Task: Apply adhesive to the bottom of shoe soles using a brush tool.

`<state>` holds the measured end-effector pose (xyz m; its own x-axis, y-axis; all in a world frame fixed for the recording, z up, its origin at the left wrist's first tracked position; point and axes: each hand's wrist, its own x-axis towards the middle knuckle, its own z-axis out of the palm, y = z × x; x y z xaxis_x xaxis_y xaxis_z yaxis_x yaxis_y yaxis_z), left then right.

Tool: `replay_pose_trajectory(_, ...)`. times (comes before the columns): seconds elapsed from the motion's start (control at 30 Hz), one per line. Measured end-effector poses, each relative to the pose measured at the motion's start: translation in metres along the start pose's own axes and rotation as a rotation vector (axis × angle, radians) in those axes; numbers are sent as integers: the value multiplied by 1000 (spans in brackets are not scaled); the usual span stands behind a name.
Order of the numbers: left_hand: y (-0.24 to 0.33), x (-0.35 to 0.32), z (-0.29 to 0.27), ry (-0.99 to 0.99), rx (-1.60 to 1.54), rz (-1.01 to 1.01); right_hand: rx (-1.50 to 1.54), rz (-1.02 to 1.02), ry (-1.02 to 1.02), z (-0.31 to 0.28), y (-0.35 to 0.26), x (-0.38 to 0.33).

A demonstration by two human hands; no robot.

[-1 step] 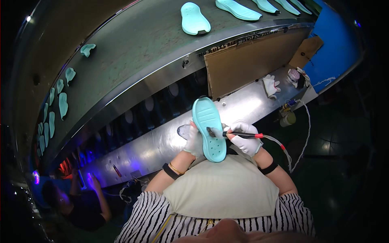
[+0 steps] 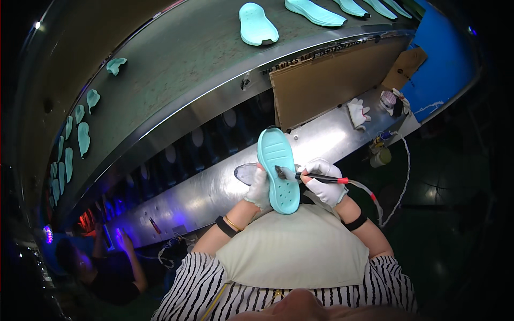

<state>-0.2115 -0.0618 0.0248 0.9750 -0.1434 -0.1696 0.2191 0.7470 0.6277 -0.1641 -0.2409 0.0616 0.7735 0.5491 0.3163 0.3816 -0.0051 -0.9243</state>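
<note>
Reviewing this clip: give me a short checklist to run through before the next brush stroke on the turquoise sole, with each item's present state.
1. Left hand grips the turquoise sole at its left edge: ok.
2. Sole's grooved underside faces up toward the camera: ok.
3. Right hand holds the brush: ok.
4. Brush tip touches the sole's mid-section: ok.
5. Both hands wear white gloves: ok.
6. Coating or liquid on the bristles: cannot tell.

cardboard sheet [image 2: 326, 80] blocks ahead; steel ledge [image 2: 198, 195] lies open leftward.
</note>
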Motion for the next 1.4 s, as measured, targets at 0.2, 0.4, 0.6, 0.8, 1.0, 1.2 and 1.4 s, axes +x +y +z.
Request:
replay_pose_trajectory(0.2, -5, 25, -12, -87, -146, 3, 187, 16, -3, 8, -6, -2)
replay_pose_trajectory(0.4, 12, 37, 6, -64, -281, 154, 49, -67, 70, 8, -9, 12)
replay_pose_trajectory(0.6, 20, 45, -3, -276, -522, 97, 443, 244, -54, 10, -5, 7)
replay_pose_trajectory(0.8, 37, 41, 5, -285, -285, 115, 261, 108, -47, 2, -13, 18)
replay_pose_trajectory(1.0, 61, 46, -8, -442, -12, -75, 135, 212, -407, -12, -19, 30)
replay_pose_trajectory(1.2, 66, 44, 1, -357, 154, -240, 236, 34, -415, -22, -23, 33)
replay_pose_trajectory(1.4, 64, 60, -22, -185, 289, -363, 50, 62, -423, -8, -20, 28)
